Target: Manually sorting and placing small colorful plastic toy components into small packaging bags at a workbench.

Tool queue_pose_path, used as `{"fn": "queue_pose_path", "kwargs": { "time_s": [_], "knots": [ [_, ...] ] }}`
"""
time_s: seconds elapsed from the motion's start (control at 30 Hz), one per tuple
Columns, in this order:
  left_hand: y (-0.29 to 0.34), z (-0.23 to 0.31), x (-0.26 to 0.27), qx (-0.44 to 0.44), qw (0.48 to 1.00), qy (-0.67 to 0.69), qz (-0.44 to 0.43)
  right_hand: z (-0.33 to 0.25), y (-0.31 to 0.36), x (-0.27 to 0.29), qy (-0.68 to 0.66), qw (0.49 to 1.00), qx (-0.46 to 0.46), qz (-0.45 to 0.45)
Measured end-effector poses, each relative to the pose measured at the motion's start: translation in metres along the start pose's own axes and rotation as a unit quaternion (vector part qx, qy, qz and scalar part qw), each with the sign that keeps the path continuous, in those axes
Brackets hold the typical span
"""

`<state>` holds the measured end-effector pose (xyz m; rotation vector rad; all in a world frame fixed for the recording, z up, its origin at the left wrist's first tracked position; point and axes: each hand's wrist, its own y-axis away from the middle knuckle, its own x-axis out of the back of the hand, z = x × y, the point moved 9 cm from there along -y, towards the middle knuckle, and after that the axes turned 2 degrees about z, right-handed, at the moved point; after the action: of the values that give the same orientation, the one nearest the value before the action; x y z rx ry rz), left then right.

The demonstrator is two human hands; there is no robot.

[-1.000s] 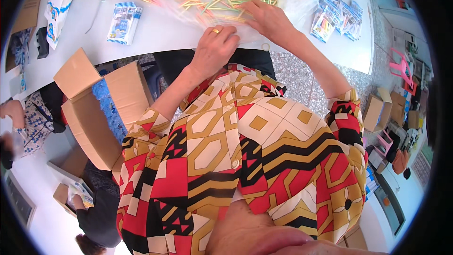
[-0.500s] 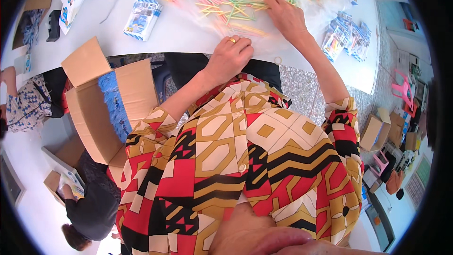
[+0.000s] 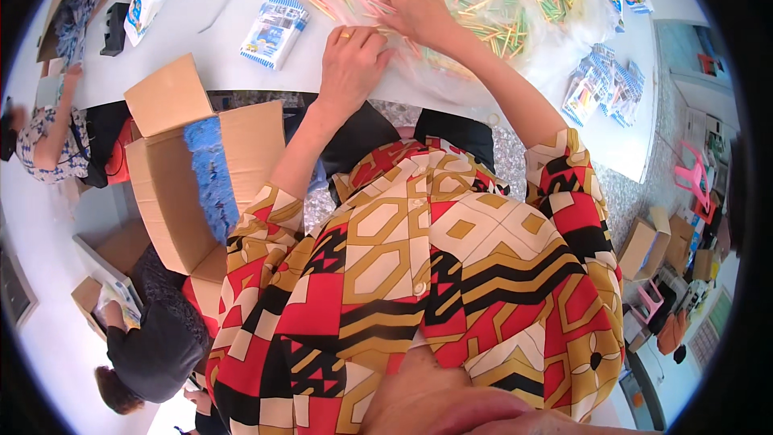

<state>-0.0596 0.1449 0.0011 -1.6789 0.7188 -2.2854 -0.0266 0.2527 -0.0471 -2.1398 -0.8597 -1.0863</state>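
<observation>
A broad heap of thin pink, green and yellow sticks (image 3: 499, 32) lies on clear plastic sheeting (image 3: 555, 28) at the far side of the white table (image 3: 209, 56). My right hand (image 3: 419, 16) reaches across to the pink sticks at the left of the heap. Its fingers are bent together and touch them; whatever is between the fingertips is hidden. Beside it, nearer the table's front edge, my left hand (image 3: 352, 64) has curled fingers and a ring. It rests at the edge of the plastic, and what it holds, if anything, cannot be seen.
Left of my hands lies a blue-and-white packet (image 3: 274, 32). More filled packets (image 3: 604, 84) are on the table's right. An open cardboard box (image 3: 173, 193) with blue plastic inside stands at lower left. Two other people (image 3: 161, 330) work at the left.
My right hand has moved left across the heap to the pink sticks. My left hand has shifted left and a little farther from me. The view has shifted slightly.
</observation>
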Motion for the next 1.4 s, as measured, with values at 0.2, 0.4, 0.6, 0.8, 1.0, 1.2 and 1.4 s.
{"fn": "queue_pose_path", "kwargs": {
  "time_s": [0.2,0.4,0.6,0.8,1.0,1.2,1.4],
  "knots": [
    [0.010,-0.010,0.001,0.029,0.999,0.008,-0.015,0.029,-0.024,0.016,0.077,0.996,-0.027,0.023],
    [0.005,-0.006,-0.006,0.038,0.998,0.015,-0.037,0.074,-0.024,0.036,0.114,0.981,0.025,0.158],
    [0.009,-0.009,-0.005,0.043,0.998,0.008,-0.037,0.004,-0.001,0.037,0.019,0.984,0.116,0.134],
    [0.008,-0.008,-0.003,0.053,0.998,0.001,-0.046,0.025,-0.024,0.037,0.100,0.979,0.099,0.146],
    [0.006,-0.020,0.032,0.049,0.997,0.007,0.052,0.023,-0.005,0.051,0.036,0.986,0.055,0.151],
    [0.016,-0.093,0.092,0.171,0.960,-0.175,0.135,-0.006,0.014,0.056,-0.049,0.991,0.084,0.093],
    [0.034,-0.131,0.074,0.266,0.937,-0.225,0.011,-0.020,0.024,0.054,-0.072,0.985,0.127,0.090]
  ]
}}
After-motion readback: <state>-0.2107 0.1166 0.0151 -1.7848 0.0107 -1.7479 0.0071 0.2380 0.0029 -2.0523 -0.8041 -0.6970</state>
